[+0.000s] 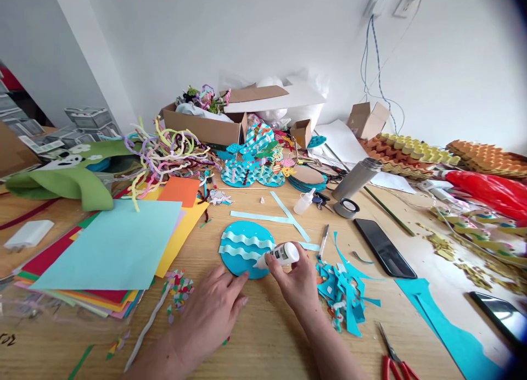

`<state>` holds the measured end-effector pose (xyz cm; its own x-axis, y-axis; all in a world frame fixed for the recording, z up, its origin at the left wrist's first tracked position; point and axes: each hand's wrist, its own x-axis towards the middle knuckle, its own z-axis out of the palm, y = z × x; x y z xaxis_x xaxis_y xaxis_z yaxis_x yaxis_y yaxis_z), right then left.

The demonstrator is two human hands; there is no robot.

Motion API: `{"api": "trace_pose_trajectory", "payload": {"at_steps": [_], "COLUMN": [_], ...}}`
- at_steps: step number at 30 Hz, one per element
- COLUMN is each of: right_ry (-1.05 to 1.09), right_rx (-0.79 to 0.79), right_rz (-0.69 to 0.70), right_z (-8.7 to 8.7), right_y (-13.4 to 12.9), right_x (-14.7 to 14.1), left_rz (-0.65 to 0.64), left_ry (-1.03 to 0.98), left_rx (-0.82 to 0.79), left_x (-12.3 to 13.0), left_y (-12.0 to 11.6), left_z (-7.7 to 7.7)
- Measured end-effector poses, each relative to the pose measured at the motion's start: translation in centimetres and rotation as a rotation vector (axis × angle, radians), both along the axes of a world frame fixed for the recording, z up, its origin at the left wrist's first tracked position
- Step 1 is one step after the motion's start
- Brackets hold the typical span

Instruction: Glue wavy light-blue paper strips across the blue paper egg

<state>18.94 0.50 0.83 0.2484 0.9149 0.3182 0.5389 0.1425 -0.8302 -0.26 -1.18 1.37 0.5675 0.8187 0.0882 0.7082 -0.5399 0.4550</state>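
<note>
A round blue disc (242,266) lies on the wooden table in front of me. Two pale-blue wavy paper strips (246,239) run across its upper and middle part. My left hand (214,303) rests at the disc's lower left edge, index finger stretched onto it and nothing held. In my right hand (300,285) is a white glue bottle (285,254), tilted with its nozzle down at the disc's right side, just below the lower wavy strip. Beyond the disc are straight pale-blue paper strips (261,217).
Blue paper scraps (343,295) and a pen (324,240) are on the right, near a phone (385,248) and red-handled scissors (393,355). Coloured paper sheets (111,245) are stacked left. Farther back stand a small dropper bottle (304,202), a steel flask (356,178) and decorated blue crafts (255,157).
</note>
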Motion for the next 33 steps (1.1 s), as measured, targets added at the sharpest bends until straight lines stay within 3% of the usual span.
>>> {"api": "trace_pose_trajectory", "payload": {"at_steps": [33], "right_ry": [-0.111], "right_rx": [0.040], "right_rz": [0.038], "right_z": [0.24], "right_y": [-0.29], "right_x": [-0.38], "left_rz": [0.011], "left_ry": [-0.020], "left_rx": [-0.002], "left_x": [0.05], "left_y": [-0.23], "left_z": [-0.16]}}
